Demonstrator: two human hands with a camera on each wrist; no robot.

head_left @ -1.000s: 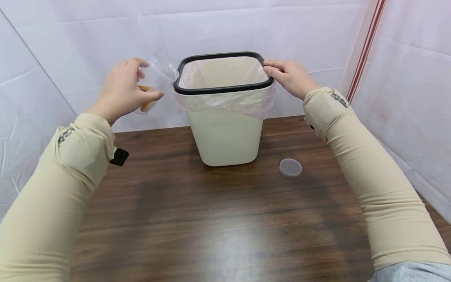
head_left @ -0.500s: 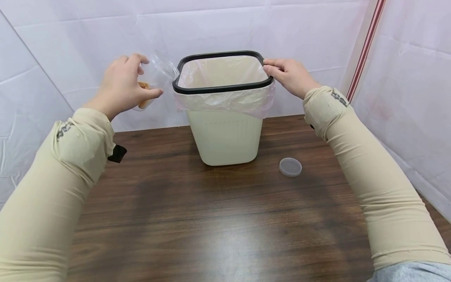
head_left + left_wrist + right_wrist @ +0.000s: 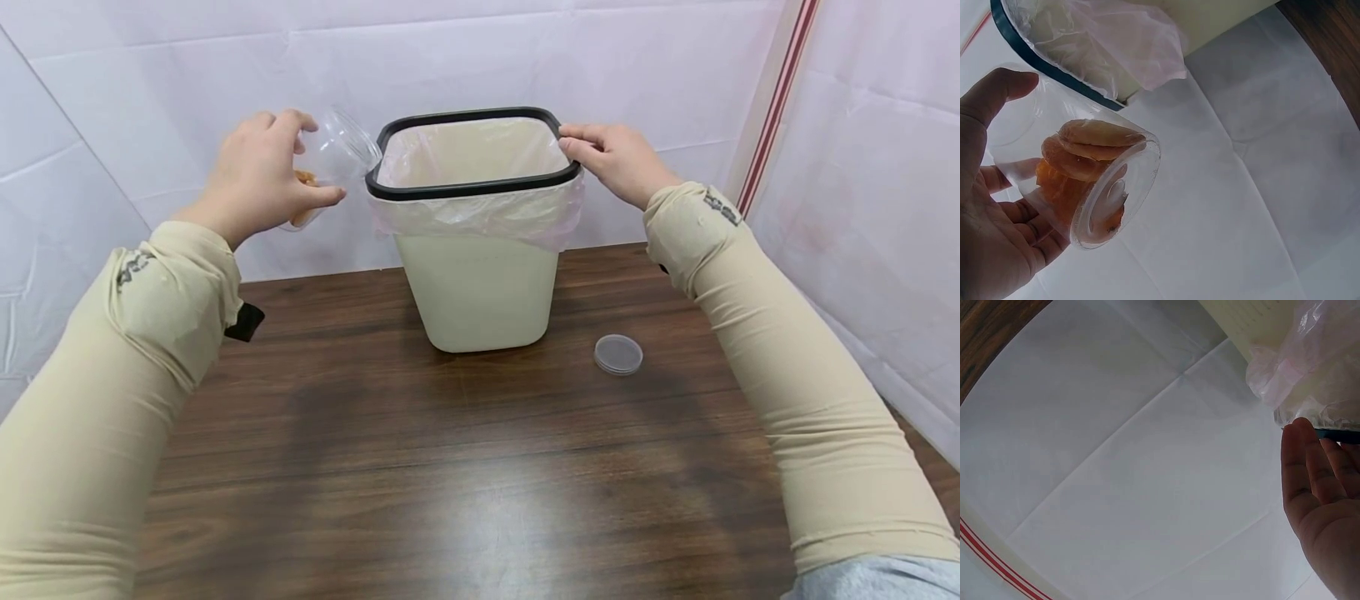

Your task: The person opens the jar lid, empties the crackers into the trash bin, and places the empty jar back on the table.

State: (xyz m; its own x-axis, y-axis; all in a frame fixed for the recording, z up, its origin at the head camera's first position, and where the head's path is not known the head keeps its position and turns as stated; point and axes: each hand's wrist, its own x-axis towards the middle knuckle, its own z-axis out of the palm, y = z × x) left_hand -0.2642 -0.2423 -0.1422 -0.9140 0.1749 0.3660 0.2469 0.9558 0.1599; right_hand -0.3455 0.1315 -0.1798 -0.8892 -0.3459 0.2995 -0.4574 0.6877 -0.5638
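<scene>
My left hand (image 3: 262,175) grips a clear plastic jar (image 3: 1016,134), thumb on one side and fingers on the other. The jar is tilted, its open mouth up at the left corner of the trash bin's (image 3: 480,292) black rim. Several orange-brown pieces (image 3: 1079,159), food-like but of unclear kind, lie toward the jar's base. A thin pinkish bag (image 3: 480,218) lines the bin and folds over its rim. At the right side of that rim, my right hand (image 3: 618,162) holds the edge; the rim partly hides its fingers in the right wrist view.
A round clear lid (image 3: 618,355) lies flat on the dark wooden table (image 3: 450,467), to the right of the bin. White sheeting (image 3: 465,58) hangs behind the table and along both sides. A red-striped band (image 3: 780,108) runs down the sheeting at the right.
My left hand and the base of the jar have risen slightly, tipping the jar more, while its mouth stays at the bin's rim. My right hand stays on the rim.
</scene>
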